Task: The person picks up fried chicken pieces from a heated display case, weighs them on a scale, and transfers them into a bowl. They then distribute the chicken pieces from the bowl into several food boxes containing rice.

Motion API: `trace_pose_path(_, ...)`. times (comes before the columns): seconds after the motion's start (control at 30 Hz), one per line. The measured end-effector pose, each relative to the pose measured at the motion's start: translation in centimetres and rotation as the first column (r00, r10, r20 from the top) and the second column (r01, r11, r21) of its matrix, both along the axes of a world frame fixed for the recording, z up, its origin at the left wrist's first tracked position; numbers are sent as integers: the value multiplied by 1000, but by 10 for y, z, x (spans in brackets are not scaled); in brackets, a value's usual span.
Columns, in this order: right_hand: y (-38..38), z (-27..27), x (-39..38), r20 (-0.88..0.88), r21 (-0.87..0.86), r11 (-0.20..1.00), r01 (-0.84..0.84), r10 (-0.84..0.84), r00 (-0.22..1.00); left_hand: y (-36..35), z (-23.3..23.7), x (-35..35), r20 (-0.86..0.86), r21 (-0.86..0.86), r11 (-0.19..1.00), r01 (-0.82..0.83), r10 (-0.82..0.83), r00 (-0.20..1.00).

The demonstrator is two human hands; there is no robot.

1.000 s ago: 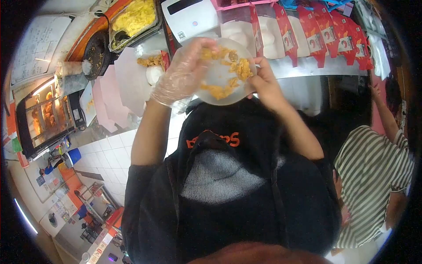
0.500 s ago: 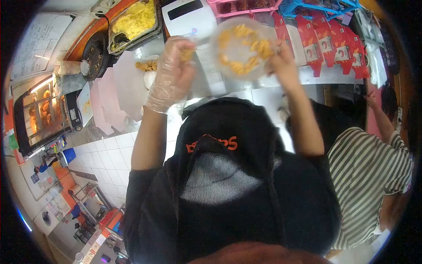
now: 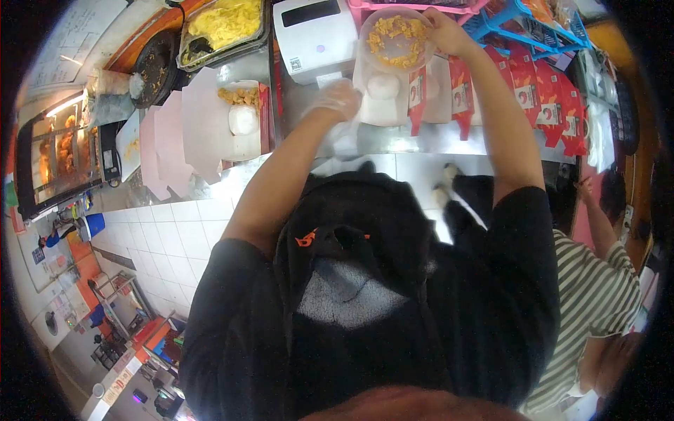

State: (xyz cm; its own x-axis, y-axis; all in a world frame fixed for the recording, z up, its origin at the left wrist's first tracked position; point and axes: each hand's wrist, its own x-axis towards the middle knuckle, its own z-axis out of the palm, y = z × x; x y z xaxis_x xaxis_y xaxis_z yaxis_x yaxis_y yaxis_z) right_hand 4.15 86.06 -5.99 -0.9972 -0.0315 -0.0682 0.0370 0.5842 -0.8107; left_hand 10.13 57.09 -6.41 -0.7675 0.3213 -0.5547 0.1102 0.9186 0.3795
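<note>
My right hand grips the rim of a clear round bowl with golden-brown crumbly food pieces in it. The bowl is held over the back part of an open paper box. In that box sits a white mound of rice. My left hand, in a clear plastic glove, is at the left edge of this box; its fingers are smeared by motion. Further left, another open box holds a rice mound with brown fried pieces beside it.
A white device stands behind my left hand. At the back left is a tray of yellow food, with a dark pan beside it. Red boxes line the right counter. A person in a striped top stands at the right.
My left hand has moved right and down to the box edge; the food piece at its fingers no longer shows. My right hand has raised the bowl toward the back of the counter.
</note>
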Motion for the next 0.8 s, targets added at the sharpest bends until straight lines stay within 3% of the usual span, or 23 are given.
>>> trace_pose_path(0.13,8,-10,3,26,-98,990,-104,107,994,-34,20,13,-13,-1,998,60,-60,998)
trace_pose_path(0.2,-13,27,27,107,-49,998,-50,55,993,-50,30,18,50,149,979,141,-150,987)
trace_pose_path(0.23,-24,40,37,130,6,1000,-30,29,991,-51,40,22,52,150,980,134,-143,988)
trace_pose_path(0.3,-30,42,48,151,0,997,-72,71,986,-54,57,30,179,180,982,-55,23,984)
trace_pose_path(0.47,-40,22,76,155,-53,995,-82,89,984,-61,34,33,206,159,987,6,-39,978)
trace_pose_path(0.53,-53,45,106,282,-82,996,47,-22,959,-66,23,34,205,112,992,50,-72,976)
trace_pose_path(0.6,-59,48,129,294,-105,990,98,-63,954,-77,13,35,141,140,988,65,-85,986)
trace_pose_path(0.67,-64,41,140,315,-131,979,154,-106,943,-94,-11,27,189,175,984,24,-58,980)
trace_pose_path(0.77,-75,27,148,276,-106,985,137,-103,956,-99,-7,17,226,182,983,14,-56,972)
trace_pose_path(0.8,-79,22,147,96,24,995,92,-94,991,-99,-3,14,209,158,987,41,-74,975)
